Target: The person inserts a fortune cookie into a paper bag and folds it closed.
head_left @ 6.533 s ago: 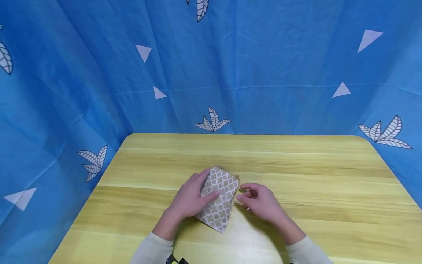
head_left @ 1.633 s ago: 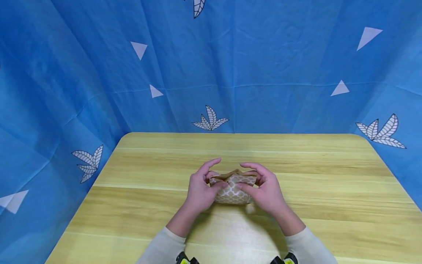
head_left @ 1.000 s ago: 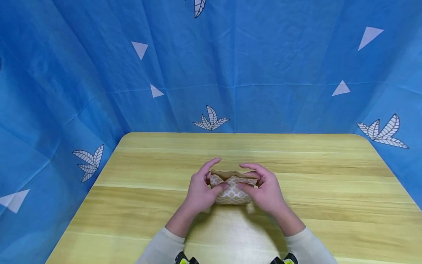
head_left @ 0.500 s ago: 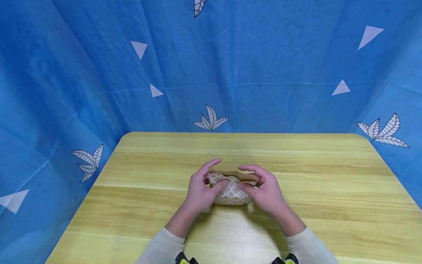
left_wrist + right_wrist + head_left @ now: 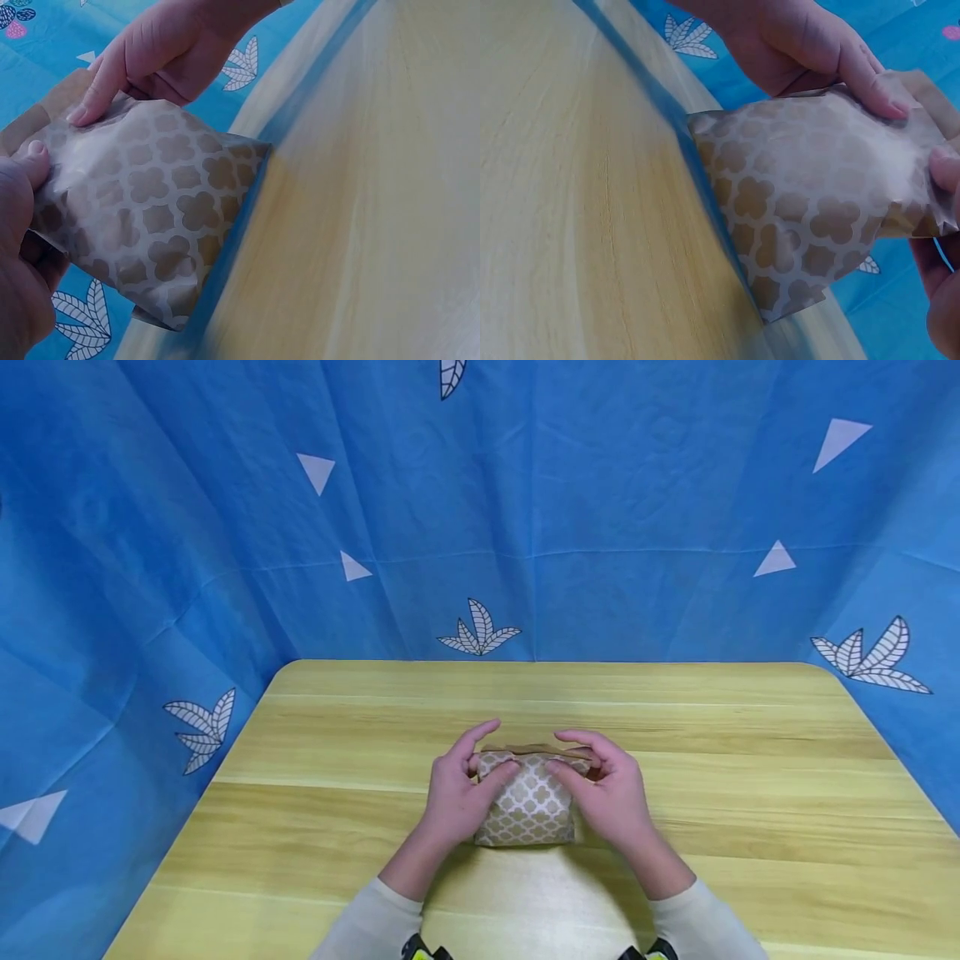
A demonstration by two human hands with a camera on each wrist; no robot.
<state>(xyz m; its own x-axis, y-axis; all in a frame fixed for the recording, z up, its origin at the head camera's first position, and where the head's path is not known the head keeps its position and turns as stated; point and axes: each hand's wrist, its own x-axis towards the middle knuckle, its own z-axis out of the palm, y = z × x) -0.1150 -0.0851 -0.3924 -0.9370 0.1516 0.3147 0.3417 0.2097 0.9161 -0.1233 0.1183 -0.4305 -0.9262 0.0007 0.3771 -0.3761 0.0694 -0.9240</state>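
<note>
A brown paper bag [image 5: 528, 814] with a white lattice print is held between both hands in the middle of the table, its bottom edge toward the person. My left hand [image 5: 454, 793] grips the left side of its top, thumb on the near face and other fingers behind. On the right side, my right hand [image 5: 611, 789] holds it the same way. A plain brown strip [image 5: 540, 750] shows along the top edge. In both wrist views the bag [image 5: 161, 202] looks puffed out, with pointed bottom corners. What is inside cannot be seen.
The light wooden table [image 5: 750, 793] spreads around the hands. Behind it and along the left hangs a blue curtain [image 5: 637, 485] with white leaves and triangles.
Seconds ago the bag lay tilted under the left hand, the right hand beside it. Since then both hands have taken its top; lately its printed face has tipped more into view.
</note>
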